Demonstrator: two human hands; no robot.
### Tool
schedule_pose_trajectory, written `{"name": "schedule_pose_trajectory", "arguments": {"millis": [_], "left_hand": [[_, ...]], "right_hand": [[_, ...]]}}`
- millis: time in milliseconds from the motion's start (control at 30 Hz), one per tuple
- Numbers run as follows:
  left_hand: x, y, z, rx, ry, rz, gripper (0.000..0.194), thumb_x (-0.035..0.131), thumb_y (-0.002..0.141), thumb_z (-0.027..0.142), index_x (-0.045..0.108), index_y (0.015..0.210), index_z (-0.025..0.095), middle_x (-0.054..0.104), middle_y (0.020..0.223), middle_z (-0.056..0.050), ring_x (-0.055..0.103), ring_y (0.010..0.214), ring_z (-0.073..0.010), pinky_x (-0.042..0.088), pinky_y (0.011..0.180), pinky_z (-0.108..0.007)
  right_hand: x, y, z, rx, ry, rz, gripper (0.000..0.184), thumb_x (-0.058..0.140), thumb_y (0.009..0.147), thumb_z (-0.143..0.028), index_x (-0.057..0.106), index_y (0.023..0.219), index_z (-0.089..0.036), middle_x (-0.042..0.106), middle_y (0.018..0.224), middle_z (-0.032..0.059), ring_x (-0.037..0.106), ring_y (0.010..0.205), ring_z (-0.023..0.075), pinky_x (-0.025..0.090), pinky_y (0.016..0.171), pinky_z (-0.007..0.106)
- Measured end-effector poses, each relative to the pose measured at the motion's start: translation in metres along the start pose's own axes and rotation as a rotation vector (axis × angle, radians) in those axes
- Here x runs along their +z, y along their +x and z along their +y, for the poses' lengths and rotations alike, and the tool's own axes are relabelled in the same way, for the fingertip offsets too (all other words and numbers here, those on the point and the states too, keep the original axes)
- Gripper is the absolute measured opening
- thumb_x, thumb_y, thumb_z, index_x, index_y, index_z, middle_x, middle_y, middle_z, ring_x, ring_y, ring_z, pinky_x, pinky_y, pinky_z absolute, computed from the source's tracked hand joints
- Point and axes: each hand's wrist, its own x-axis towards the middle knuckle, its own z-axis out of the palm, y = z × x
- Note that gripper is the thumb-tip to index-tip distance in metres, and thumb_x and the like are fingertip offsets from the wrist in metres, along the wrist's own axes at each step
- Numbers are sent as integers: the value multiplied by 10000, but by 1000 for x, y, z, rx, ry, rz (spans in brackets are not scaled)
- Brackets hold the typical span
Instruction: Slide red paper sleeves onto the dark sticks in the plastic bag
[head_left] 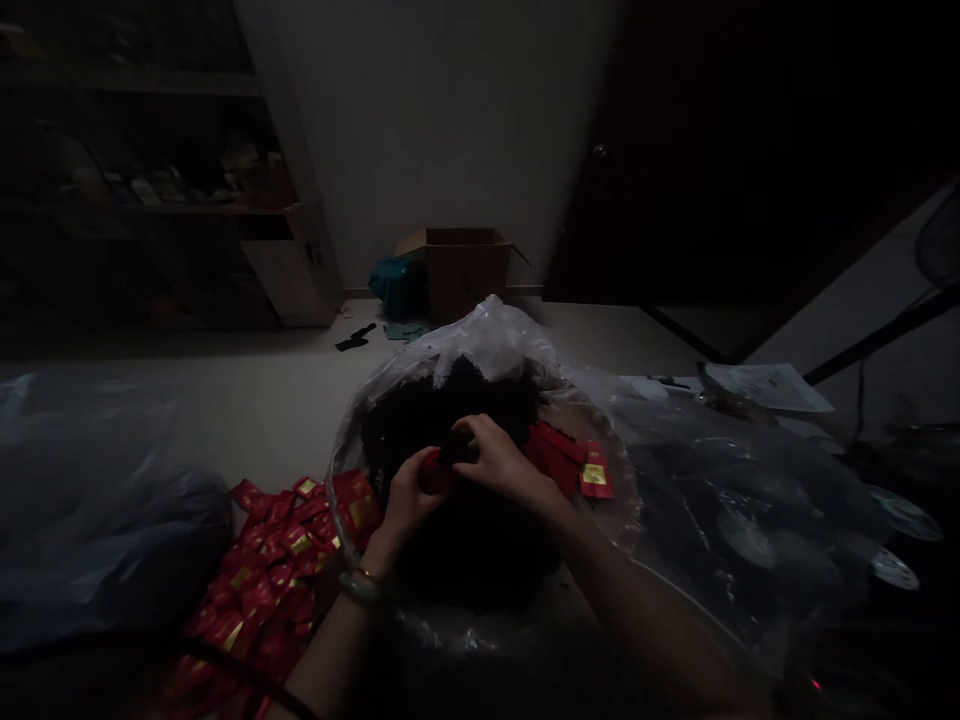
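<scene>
My left hand (409, 498) is closed around a small red packet (433, 472), over the middle of a heap of black, crumbly loose material (420, 408) that looks like dry leaves. Just beside the packet's mouth, my right hand (489, 455) has its fingers curled and pinched together over something dark, probably a bit of that material; the dimness hides the details. The heap lies in a round tray (626, 480) lined with clear plastic sheeting (495, 325). Several flat red packets (555, 455) with gold labels lie on the tray's right side.
On the left is a large pile of red and gold packets (274, 560), with a plastic-covered bundle (112, 530) beyond it. Clear plastic (742, 490) spreads to the right. An open cardboard box (469, 275) and a teal bag (397, 287) stand by the wall.
</scene>
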Motion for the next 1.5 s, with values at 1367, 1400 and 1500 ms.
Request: {"name": "schedule_pose_trajectory", "arguments": {"millis": [1367, 1400, 1500], "left_hand": [[-1, 3, -8, -134, -49, 83, 546, 752, 656, 358, 521, 1126, 206, 656, 973, -18, 644, 855, -186, 517, 779, -315], [0, 3, -9, -140, -53, 84, 552, 753, 656, 357, 517, 1133, 208, 656, 970, -17, 644, 852, -186, 517, 781, -318], [2, 3, -10, -141, -60, 79, 574, 765, 642, 351, 513, 1140, 218, 655, 973, -12, 642, 864, -188, 515, 797, -326]], "right_hand": [[69, -51, 37, -116, -619, -501, 614, 762, 642, -187, 564, 1220, -247, 443, 1350, 153, 440, 1175, 373, 460, 861, 501], [70, -53, 36, -112, -649, -478, 473, 695, 699, -148, 602, 1154, -232, 498, 1270, 150, 471, 1127, 346, 479, 819, 463], [63, -55, 40, -36, -636, -412, 350, 568, 733, -54, 625, 1046, -199, 551, 1125, 140, 512, 1023, 286, 497, 707, 356]]}}
